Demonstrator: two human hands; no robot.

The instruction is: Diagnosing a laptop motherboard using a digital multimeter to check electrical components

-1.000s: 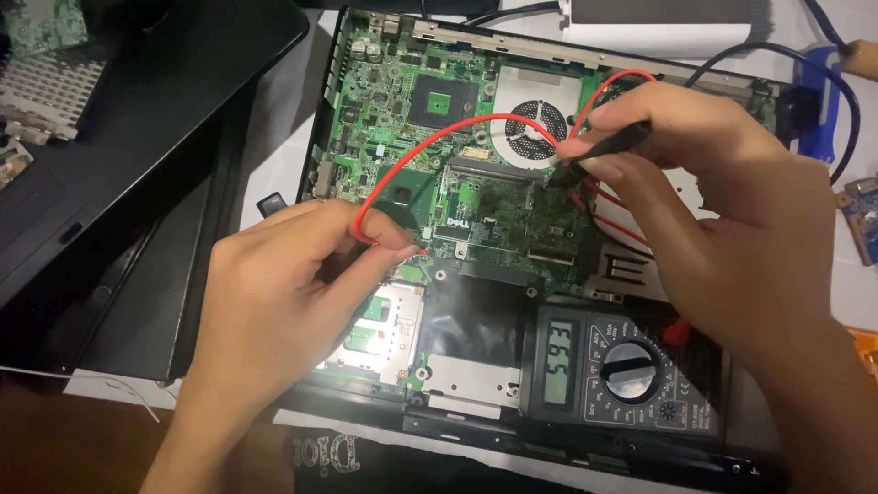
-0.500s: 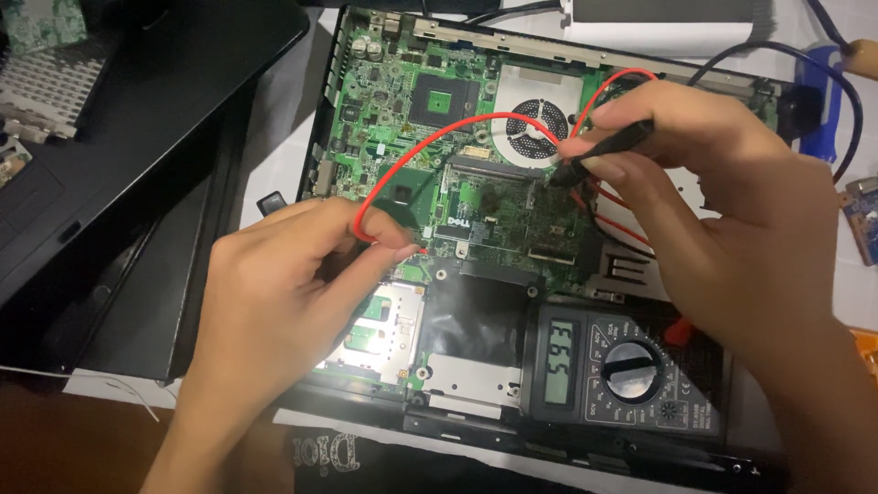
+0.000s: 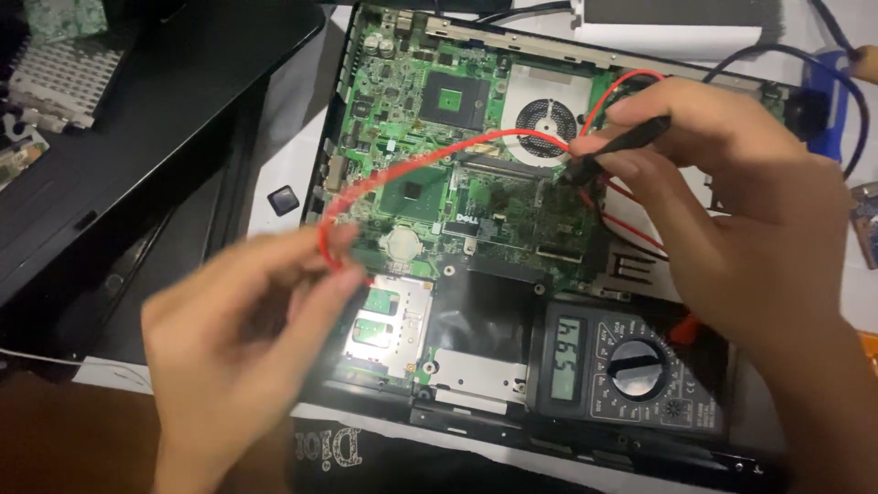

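Over the opened laptop: both hands work above a green circuit board set in a black laptop shell.
Left hand: the left hand is blurred; its thumb and fingers are bunched together at the low end of a red wire, just left of the round coin cell. Whether a probe sits inside this grip cannot be told through the blur.
Right hand: the right hand pinches a black probe between thumb and forefinger, the grip pressed shut on it. The probe slants down to the left, its tip at the board's edge beside the cooling fan.
Red wire: it arcs from the left fingers up over the board and across to the right hand, passing just below the fan; more red loops lie under the right palm.
Meter: a dark multimeter with a round dial and a lit grey display lies on the lower right of the shell, below the right hand.
Surroundings: a black panel lies to the left of the shell, and a small black keycap rests between them. A blue cable curls at the upper right.
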